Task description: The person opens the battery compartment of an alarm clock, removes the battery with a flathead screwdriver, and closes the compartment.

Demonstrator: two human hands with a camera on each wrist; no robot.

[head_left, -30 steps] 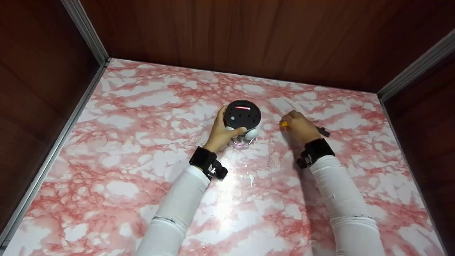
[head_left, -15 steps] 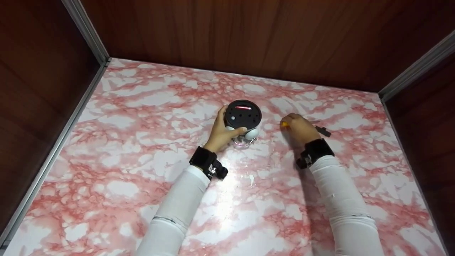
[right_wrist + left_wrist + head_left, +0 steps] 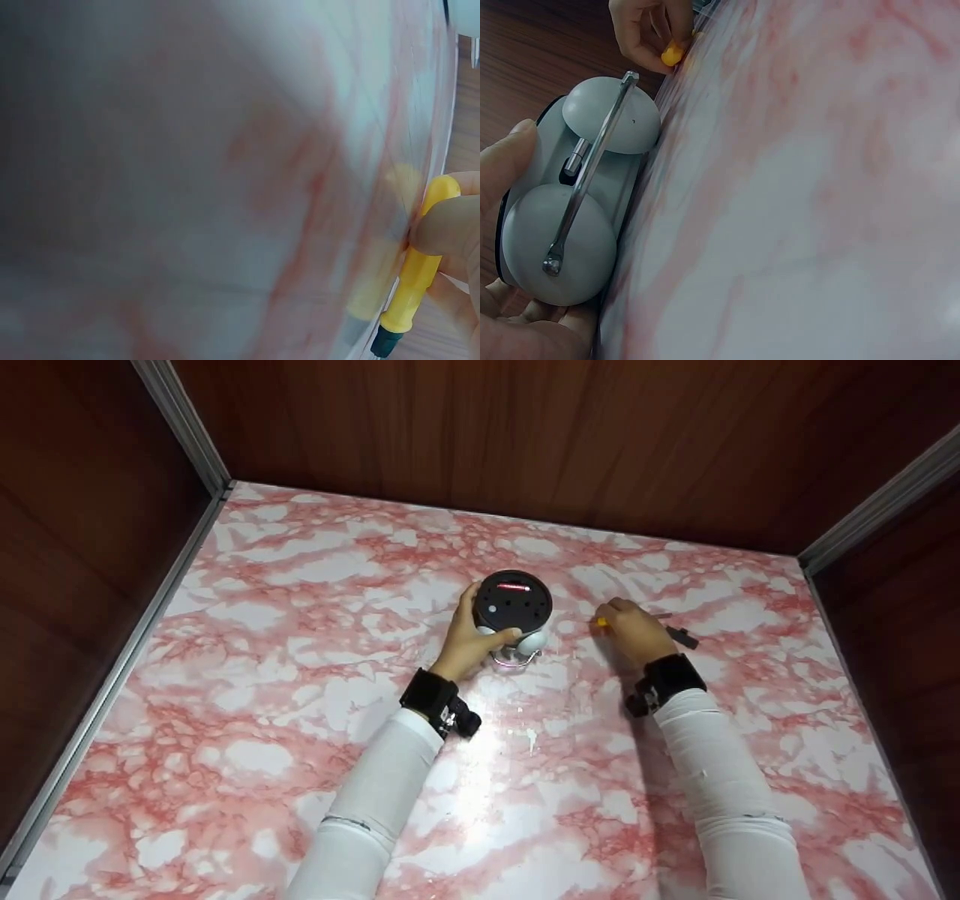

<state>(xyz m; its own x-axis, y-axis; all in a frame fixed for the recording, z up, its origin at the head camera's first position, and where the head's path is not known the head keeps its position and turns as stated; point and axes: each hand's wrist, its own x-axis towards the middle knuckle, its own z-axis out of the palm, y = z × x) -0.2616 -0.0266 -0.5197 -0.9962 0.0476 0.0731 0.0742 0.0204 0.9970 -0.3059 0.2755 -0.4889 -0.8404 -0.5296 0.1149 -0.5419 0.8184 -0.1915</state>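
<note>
A twin-bell alarm clock (image 3: 517,619) lies with its black back facing up in the head view; a red battery (image 3: 512,586) shows in its open slot. My left hand (image 3: 466,643) grips the clock from the left, thumb across its near side. The grey bells (image 3: 562,244) and metal handle (image 3: 592,165) face the left wrist camera. To the right, my right hand (image 3: 636,631) holds a screwdriver (image 3: 420,281) by its yellow handle, close to the tabletop. Its thin shaft (image 3: 662,616) sticks out to the right past the hand. A small black piece (image 3: 682,637) lies beside this hand.
The pink-and-white marbled tabletop (image 3: 262,697) is bounded by dark wood panels (image 3: 510,442) at the back and both sides. Metal strips (image 3: 180,427) run along the corners. Black camera straps (image 3: 429,694) sit on both wrists.
</note>
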